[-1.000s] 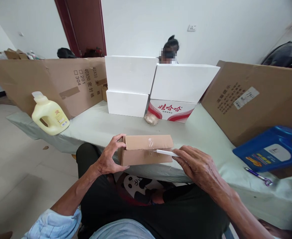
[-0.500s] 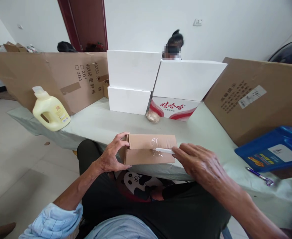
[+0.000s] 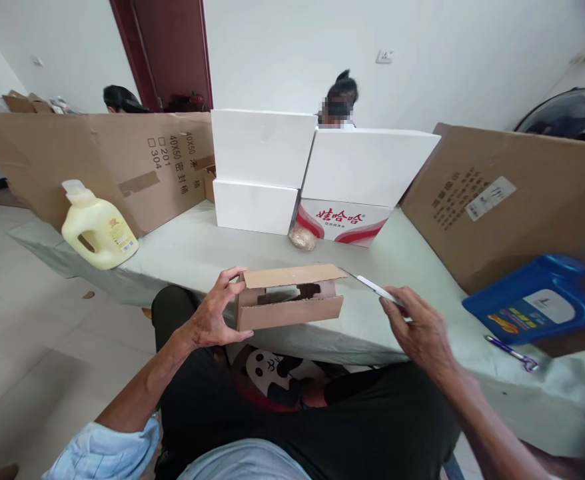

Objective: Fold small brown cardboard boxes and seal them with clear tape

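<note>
Carton, small and brown, at the near edge of the desk, at the centre of the clock for all bearings below. Long top seam parted; contents not identifiable. Left hand, on its 9 o'clock end: thumb and fingers pinching that end. Right hand, between 3 and 4 o'clock: fingers closed round the white handle of a knife. Blade points toward 10 o'clock, tip near the flap corner; contact cannot be told.

Surroundings: wrapped bundle at 12, just in front of the box stack. Three white boxes and a red-and-white box, stacked two high from 12 to 1, block the far side and partly hide a person behind. Cardboard panels wall off 10 and 2 o'clock. Yellow jug before the 10 o'clock panel, tilted. Blue bottle at 3, leaning, with a purple-handled tool just beside its near side.
</note>
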The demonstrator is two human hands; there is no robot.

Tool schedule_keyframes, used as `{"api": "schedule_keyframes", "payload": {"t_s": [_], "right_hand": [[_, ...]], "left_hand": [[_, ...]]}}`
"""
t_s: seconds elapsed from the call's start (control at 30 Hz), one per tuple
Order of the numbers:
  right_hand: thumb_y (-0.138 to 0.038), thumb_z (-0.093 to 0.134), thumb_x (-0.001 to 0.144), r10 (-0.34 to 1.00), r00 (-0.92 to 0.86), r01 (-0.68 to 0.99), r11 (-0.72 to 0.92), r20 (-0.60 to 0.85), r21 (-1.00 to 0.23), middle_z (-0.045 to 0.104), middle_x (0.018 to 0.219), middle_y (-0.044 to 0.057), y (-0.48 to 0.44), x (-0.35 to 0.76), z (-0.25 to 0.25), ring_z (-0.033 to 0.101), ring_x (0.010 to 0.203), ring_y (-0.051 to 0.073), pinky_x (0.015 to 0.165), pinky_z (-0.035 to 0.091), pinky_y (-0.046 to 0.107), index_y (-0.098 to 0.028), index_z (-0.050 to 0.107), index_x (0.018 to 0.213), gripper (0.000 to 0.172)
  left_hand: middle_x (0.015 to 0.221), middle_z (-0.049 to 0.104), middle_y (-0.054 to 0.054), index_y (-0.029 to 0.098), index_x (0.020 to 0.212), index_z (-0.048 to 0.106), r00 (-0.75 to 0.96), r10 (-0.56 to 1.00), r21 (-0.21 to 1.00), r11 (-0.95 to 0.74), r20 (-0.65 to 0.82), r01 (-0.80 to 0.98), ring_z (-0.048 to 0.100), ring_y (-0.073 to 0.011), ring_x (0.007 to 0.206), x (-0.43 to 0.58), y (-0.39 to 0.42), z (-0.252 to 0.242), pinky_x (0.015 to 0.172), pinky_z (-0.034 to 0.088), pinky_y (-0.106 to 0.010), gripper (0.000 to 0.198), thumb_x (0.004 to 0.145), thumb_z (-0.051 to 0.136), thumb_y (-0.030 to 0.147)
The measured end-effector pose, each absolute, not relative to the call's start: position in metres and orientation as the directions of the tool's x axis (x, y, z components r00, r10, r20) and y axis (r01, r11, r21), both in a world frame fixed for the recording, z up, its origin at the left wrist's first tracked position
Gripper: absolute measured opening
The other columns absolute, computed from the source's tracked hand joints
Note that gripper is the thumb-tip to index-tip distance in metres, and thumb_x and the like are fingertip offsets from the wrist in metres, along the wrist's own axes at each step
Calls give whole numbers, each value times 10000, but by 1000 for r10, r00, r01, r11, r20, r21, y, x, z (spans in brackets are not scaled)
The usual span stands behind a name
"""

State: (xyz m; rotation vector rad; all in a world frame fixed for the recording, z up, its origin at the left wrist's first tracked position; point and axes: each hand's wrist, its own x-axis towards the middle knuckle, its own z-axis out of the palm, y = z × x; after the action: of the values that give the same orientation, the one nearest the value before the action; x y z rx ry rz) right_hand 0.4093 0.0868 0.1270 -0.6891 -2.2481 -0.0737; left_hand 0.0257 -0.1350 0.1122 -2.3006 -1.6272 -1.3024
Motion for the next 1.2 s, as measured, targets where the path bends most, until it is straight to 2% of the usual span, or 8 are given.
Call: {"api": "schedule_keyframes", "payload": {"t_s": [0.23,0.33,0.47,0.67,0.9,1.0,1.07,1.2], "right_hand": [[-355,475,1009,638,-456,688,695,620,-208,731,913,141,137,403,1,647,866,314,782,536,446,-225,702,997,262],[-419,512,1020,643,-412,592,727,645,-347,728,996,148,134,392,3,662,933,320,814,567,475,-218,720,1085,296],[-425,525,1084,635,-329,321,771,699,-550,699,1218,131,99,366,54,686,1095,288,842,612,439,-254,686,1305,322],[-329,715,1021,390,-491,123,916,779,-381,632,1417,129,44,328,131,620,1298,318,1067,555,522,-306,604,1477,470],[-114,637,1031,251,-507,122,968,825,-220,724,1174,94,35,311,138,677,1042,261,890,593,452,-271,704,1194,236],[-78,621,1022,236,-485,143,971,842,-190,725,1130,90,29,308,137,672,1005,256,863,592,444,-264,696,1186,258],[-68,614,1019,230,-480,155,972,847,-176,719,1128,92,23,306,135,667,1013,258,864,590,443,-263,690,1196,274],[-59,607,1009,218,-463,175,973,859,-153,715,1139,101,11,301,129,649,1016,260,869,584,444,-255,688,1208,291]], "left_hand": [[1607,431,-245,222,1457,477,129,783,372,-425,609,825,455,-434,1525,24,-138,115,1184,508,-591,897,699,953,273],[1594,438,-260,213,1395,499,145,793,349,-414,592,841,473,-433,1507,23,-140,118,1161,520,-588,824,705,947,263],[1611,420,-270,204,1333,536,175,812,316,-402,557,859,463,-439,1514,23,-144,121,1148,526,-582,735,725,944,271],[1631,416,-259,195,1363,585,215,832,238,-378,512,895,462,-435,1528,25,-153,130,1170,514,-592,678,770,910,254],[1626,481,-244,186,1297,669,255,826,222,-408,502,885,484,-443,1520,29,-161,143,1137,540,-573,624,751,952,291],[1438,662,-170,204,957,683,230,768,268,-461,597,846,550,-383,1470,39,-161,160,1160,510,-548,198,863,856,233],[1242,744,-130,210,812,601,193,718,268,-475,669,838,633,-330,1361,49,-157,172,1122,531,-508,212,916,781,171],[1121,766,-113,191,1017,664,245,714,129,-426,656,895,711,-290,1106,73,-142,184,972,594,-467,164,919,795,196]]}}
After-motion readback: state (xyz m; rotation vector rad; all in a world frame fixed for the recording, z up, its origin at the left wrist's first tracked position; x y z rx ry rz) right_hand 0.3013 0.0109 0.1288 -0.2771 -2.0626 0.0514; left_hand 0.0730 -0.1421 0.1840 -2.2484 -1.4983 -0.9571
